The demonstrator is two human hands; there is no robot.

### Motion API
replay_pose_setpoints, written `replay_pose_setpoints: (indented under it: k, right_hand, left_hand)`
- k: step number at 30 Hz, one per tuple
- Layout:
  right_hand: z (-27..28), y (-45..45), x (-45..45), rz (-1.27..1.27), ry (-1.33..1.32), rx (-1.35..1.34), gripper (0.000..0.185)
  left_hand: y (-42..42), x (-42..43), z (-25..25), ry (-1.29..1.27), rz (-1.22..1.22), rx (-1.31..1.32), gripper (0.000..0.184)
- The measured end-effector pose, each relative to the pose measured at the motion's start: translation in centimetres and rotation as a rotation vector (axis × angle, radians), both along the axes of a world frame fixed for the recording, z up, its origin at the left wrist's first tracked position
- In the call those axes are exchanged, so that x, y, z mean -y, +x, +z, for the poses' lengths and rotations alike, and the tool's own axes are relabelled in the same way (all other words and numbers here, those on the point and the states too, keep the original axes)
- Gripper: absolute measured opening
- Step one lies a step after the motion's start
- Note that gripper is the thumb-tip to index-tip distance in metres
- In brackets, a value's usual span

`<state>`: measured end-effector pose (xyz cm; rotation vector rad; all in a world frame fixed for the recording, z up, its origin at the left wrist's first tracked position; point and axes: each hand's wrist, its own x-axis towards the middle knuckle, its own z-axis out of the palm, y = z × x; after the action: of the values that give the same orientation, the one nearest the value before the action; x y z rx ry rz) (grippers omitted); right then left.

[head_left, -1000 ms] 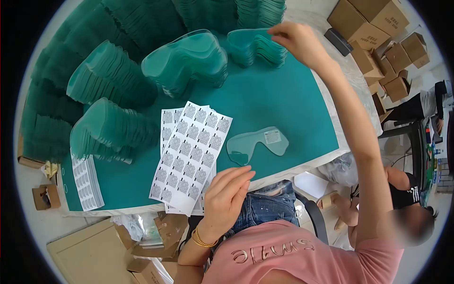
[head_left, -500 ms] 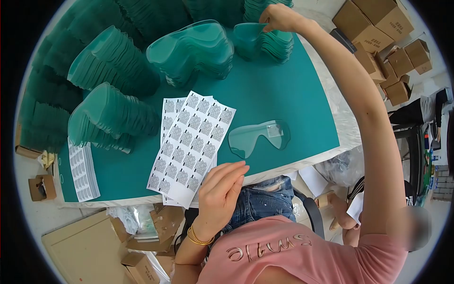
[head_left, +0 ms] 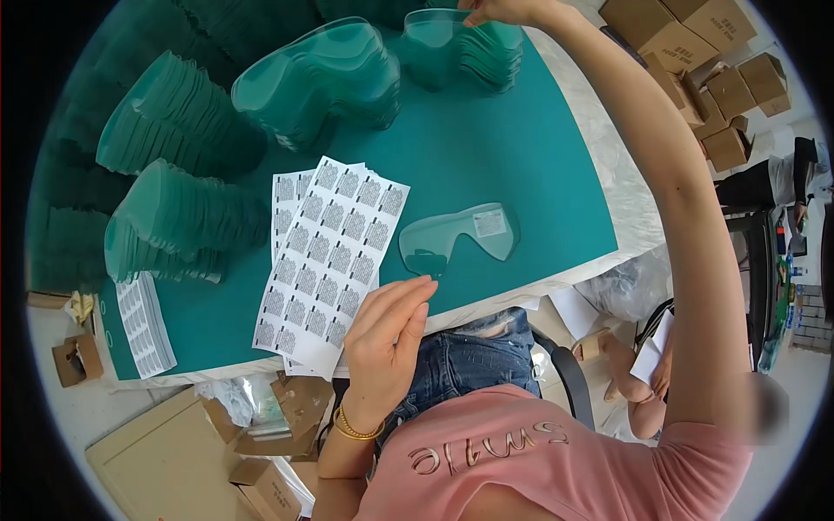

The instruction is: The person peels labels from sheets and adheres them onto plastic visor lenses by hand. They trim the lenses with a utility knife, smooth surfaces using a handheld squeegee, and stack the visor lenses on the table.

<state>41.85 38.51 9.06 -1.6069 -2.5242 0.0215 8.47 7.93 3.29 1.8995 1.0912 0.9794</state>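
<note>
My left hand (head_left: 387, 334), with a gold bracelet at the wrist, hovers near the table's front edge. Its fingers are stretched out and hold nothing; the tips are close to the lower edge of a clear goggle-shaped lens (head_left: 417, 240). This lens lies flat, with a small printed label (head_left: 490, 224) on its right lobe. At the far side, my right hand (head_left: 508, 10) pinches the edge of the top lens (head_left: 434, 28) on a small stack (head_left: 491, 65). Left of the single lens lie overlapping white label sheets (head_left: 334, 247).
Taller lens stacks stand at the back (head_left: 317, 78) and left (head_left: 182, 113) of the green tabletop (head_left: 556, 174). A pile of label sheets (head_left: 146, 326) lies at the left corner. Cardboard boxes (head_left: 686, 35) stand beyond the right edge. Other people are partly visible at right.
The whole view has shifted, so the table's contents appear further left and mostly higher. My right hand stays at the small stack's top lens; my left hand remains near the single lens.
</note>
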Motion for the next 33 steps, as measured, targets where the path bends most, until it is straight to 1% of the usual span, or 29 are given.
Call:
replay_pose_setpoints:
  k: [5, 7, 11, 13, 14, 16, 19, 22, 26, 28, 29, 31, 32, 33]
  right_hand:
    - [0.2, 0.1, -0.3, -0.031, -0.013, -0.028, 0.035]
    - [0.0, 0.1, -0.3, -0.038, -0.094, 0.004, 0.035]
    - [-0.4, 0.7, -0.2, -0.043, -0.099, -0.023, 0.036]
    - [-0.2, 1.4, 0.7, 0.212, 0.021, -0.233, 0.036]
    - [-0.1, 1.0, 0.3, 0.215, 0.021, -0.231, 0.036]
    - [0.0, 0.1, -0.4, -0.06, -0.083, -0.021, 0.036]
    - [0.4, -0.2, -0.3, -0.072, -0.141, 0.029, 0.037]
    - [0.5, -0.2, 0.0, -0.099, -0.141, -0.018, 0.038]
    - [-0.3, 0.5, -1.5, -0.065, -0.209, 0.021, 0.04]
    - [-0.7, 0.8, -1.8, 0.012, -0.187, -0.054, 0.043]
    - [-0.9, 0.9, -2.0, 0.013, -0.184, -0.052, 0.043]
    - [-1.1, 0.2, -1.5, 0.145, -0.03, -0.034, 0.036]
    - [-1.4, -0.4, -1.3, 0.146, -0.027, -0.034, 0.036]
    - [-1.7, -1.4, -1.0, 0.075, -0.027, 0.033, 0.053]
  left_hand:
    - [0.1, 0.1, 0.1, -0.023, 0.013, 0.007, 0.017]
    - [0.2, 0.1, 0.0, -0.033, 0.011, 0.008, 0.017]
    - [0.2, 0.0, -0.1, -0.049, 0.006, 0.014, 0.018]
    - [0.1, -0.1, -0.1, -0.053, 0.004, 0.023, 0.018]
    - [0.2, -0.1, -0.1, -0.061, 0.007, 0.033, 0.018]
    - [0.1, 0.0, -0.1, -0.068, 0.011, 0.036, 0.018]
    - [0.0, -0.1, -0.3, -0.071, 0.018, 0.045, 0.018]
    - [0.0, -0.2, -0.3, -0.073, 0.018, 0.046, 0.018]
    - [0.0, -0.1, -0.4, -0.073, 0.02, 0.044, 0.018]
    - [0.0, -0.1, -0.4, -0.073, 0.019, 0.045, 0.018]
    - [0.0, -0.1, -0.4, -0.074, 0.023, 0.042, 0.018]
    - [0.0, -0.1, -0.3, -0.076, 0.023, 0.041, 0.018]
    - [0.0, 0.0, -0.3, -0.082, 0.023, 0.039, 0.018]
    - [0.0, 0.0, -0.3, -0.079, 0.023, 0.039, 0.018]
